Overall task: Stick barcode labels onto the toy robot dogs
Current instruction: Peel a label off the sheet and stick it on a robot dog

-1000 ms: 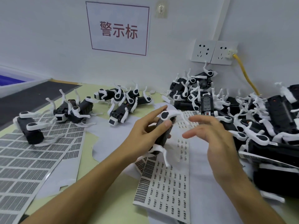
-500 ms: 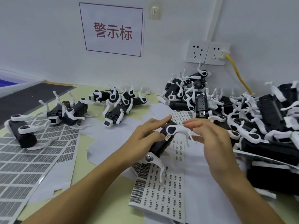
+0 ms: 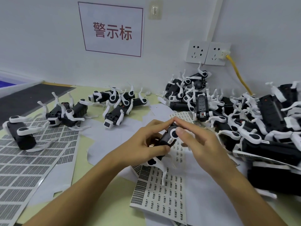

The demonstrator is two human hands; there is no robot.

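Above the middle of the surface (image 3: 78, 162), both hands meet around one toy robot dog (image 3: 167, 139). The left hand (image 3: 146, 144) grips its black body from the left, fingers curled over the top and thumb along the underside, hiding much of the casing. The right hand (image 3: 202, 142) comes in from the right with its fingers lightly bent, the thumb pressed on the dog's white round hip joint and the forefinger tip meeting the left forefinger over the far end. A small barcode label (image 3: 171, 141) shows on the body just below that thumb, its print too small to read. One white leg hangs down below the left palm. Under the hands lies a label sheet (image 3: 162, 193), its far end covered by the hands. On the right a heap of dogs (image 3: 244, 118) is tangled so that single toys are hard to separate, and it runs off the frame's edge. Several more dogs (image 3: 117, 106) lie at the left centre, beside larger label sheets (image 3: 24, 168) cut off at the left border. A wall sign (image 3: 112, 30) hangs behind.
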